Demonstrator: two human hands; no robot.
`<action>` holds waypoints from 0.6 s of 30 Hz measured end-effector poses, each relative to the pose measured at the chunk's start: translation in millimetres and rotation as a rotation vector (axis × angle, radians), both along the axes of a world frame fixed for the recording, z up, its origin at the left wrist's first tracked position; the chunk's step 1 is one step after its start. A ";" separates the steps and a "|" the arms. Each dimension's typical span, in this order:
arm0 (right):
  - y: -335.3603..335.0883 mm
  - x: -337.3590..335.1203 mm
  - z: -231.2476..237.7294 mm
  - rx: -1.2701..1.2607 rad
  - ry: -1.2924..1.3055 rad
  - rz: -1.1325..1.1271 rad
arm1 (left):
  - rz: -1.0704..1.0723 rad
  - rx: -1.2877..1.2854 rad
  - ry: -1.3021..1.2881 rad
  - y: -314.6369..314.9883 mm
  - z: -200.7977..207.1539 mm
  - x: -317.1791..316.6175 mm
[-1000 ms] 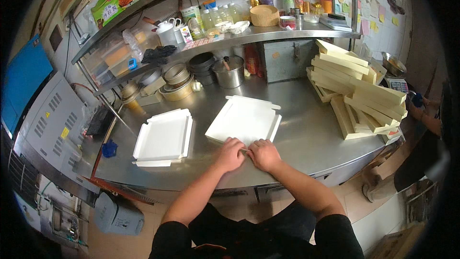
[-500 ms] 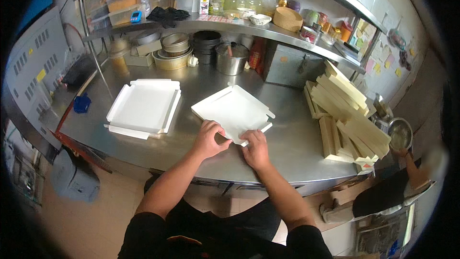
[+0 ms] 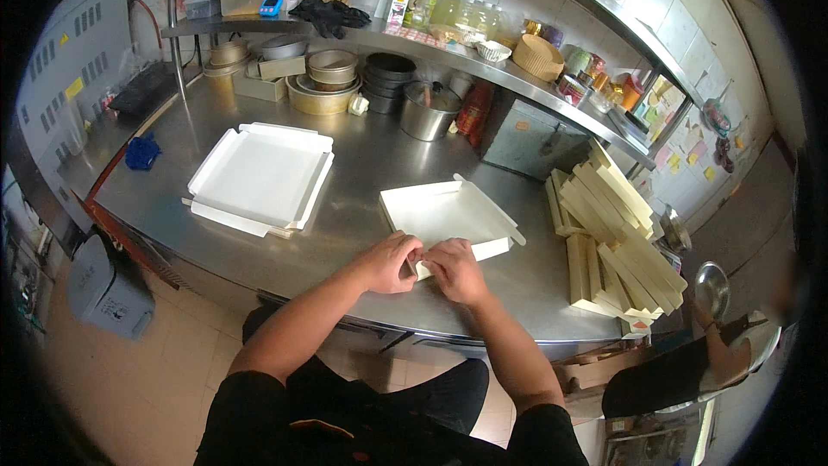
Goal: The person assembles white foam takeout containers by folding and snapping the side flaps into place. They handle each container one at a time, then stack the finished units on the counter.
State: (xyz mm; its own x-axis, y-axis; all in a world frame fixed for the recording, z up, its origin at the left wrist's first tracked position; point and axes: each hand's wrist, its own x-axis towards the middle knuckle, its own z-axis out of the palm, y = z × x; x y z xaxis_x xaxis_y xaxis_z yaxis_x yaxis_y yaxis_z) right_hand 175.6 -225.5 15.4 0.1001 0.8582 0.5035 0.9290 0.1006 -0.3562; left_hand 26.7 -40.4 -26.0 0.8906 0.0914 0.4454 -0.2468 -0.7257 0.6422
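A shallow white cardboard box [image 3: 448,211] lies in front of me on the steel counter, with several of its sides standing up and a flap sticking out at its right. At its near corner, my left hand [image 3: 392,261] pinches the cardboard from the left. My right hand [image 3: 455,269] closes its fingers on the same corner from the right, thumbs almost touching. The fingers partly hide the corner. Farther left sits a stack of flat white cardboard box blanks [image 3: 259,177], the top one with creased, slightly raised edges.
Folded cream boxes [image 3: 617,237] are piled at the right. Pots [image 3: 429,112], cake tins and a grey metal box [image 3: 530,136] line the back beneath a crowded shelf [image 3: 414,41]. A blue cloth [image 3: 142,152] lies far left. Another person [image 3: 681,371] holds a metal bowl at the right.
The box's near sides have gone from nearly flat to upright, and the box has turned a little. Both hands have come together at its near corner.
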 end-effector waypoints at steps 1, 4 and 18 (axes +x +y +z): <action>2.6 12.6 -10.3 -0.121 0.040 0.020 | -0.012 -0.024 -0.034 -2.0 -0.2 0.6; 10.3 34.2 -24.7 -0.236 0.162 0.100 | -0.004 -0.006 -0.071 -8.3 1.3 0.9; -51.4 85.8 -21.6 -0.181 0.152 -0.163 | 0.053 0.159 -0.002 -5.9 0.9 3.9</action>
State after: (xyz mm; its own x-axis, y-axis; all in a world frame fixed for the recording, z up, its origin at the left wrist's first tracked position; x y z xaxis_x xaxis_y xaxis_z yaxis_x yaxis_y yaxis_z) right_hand 261.3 -276.9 -6.2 0.3070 0.8992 0.3119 0.8622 -0.1239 -0.4912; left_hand 30.6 -46.3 -25.1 0.8853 0.0665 0.4602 -0.2070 -0.8299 0.5181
